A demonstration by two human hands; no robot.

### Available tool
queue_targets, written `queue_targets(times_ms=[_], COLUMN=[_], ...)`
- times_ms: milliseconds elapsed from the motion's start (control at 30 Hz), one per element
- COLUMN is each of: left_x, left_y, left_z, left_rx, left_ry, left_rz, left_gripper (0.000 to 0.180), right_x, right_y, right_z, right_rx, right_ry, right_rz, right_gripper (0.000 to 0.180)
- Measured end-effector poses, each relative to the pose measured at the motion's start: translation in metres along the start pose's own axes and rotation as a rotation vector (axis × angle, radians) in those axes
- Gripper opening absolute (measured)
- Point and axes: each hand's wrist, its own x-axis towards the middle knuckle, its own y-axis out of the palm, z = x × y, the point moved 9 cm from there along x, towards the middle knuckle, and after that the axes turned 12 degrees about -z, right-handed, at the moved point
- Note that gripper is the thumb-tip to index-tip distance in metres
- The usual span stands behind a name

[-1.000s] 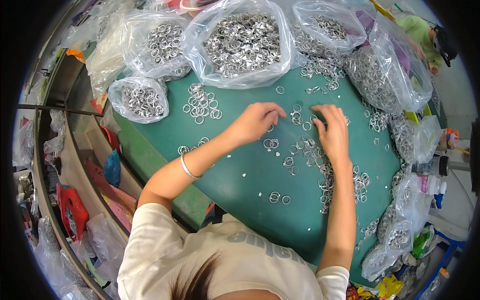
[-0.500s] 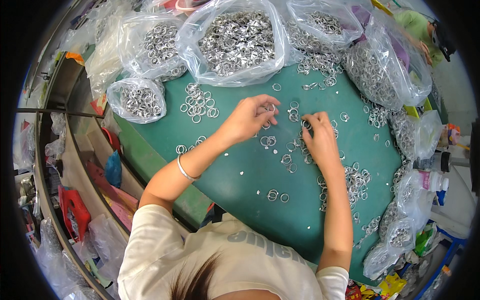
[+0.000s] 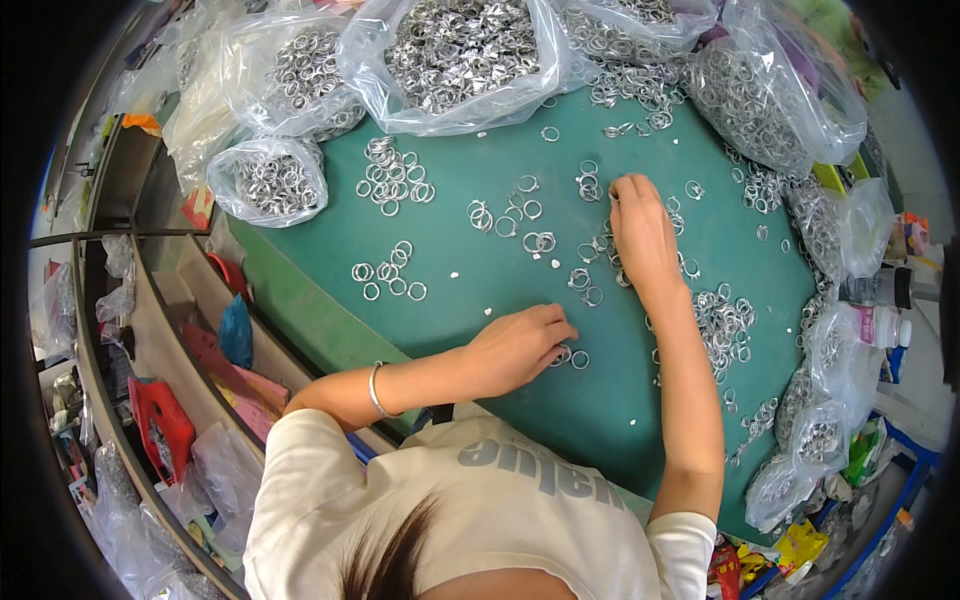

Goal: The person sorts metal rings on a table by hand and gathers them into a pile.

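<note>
The left hand (image 3: 520, 348) lies low on the green table mat (image 3: 480, 300), its fingers curled together with the tips pressed down on a pair of small metal rings (image 3: 572, 357) lying just at its fingertips; whether a ring is actually pinched between the fingers cannot be told. A silver bangle (image 3: 376, 390) circles that wrist. The right hand (image 3: 640, 232) stretches further up the mat, palm down, fingers held close together and bent at the tips over a loose scatter of rings (image 3: 590, 285), touching them near its fingertips; no clear pinch shows there either. Beside the right forearm, toward the right edge, a denser heap of rings (image 3: 725, 325) lies on the mat. Left of the hands, well apart from them, sit two small groups of rings: one cluster (image 3: 392, 272) in the mat's middle left and another (image 3: 395, 180) higher up. Along the top edge stand clear plastic bags filled with metal rings, a large open one (image 3: 455, 55) at the centre, a small one (image 3: 272, 180) at the left, and another (image 3: 775, 95) at the right.
</note>
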Motion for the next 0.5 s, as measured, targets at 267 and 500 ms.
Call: queue_targets(times_ms=[267, 500], left_x=[0.026, 0.073], left_y=[-0.094, -0.079], left_z=[0.013, 0.042], left_rx=[0.253, 0.549], left_ry=[0.109, 0.146], left_rz=[-0.453, -0.254], left_gripper=[0.031, 0.028], right_x=[-0.058, -0.081], right_y=[-0.012, -0.016], right_z=[-0.02, 0.012], right_rx=[1.44, 1.611], right_ry=[1.063, 1.078], right_rz=[0.145, 0.271], right_gripper=[0.034, 0.027])
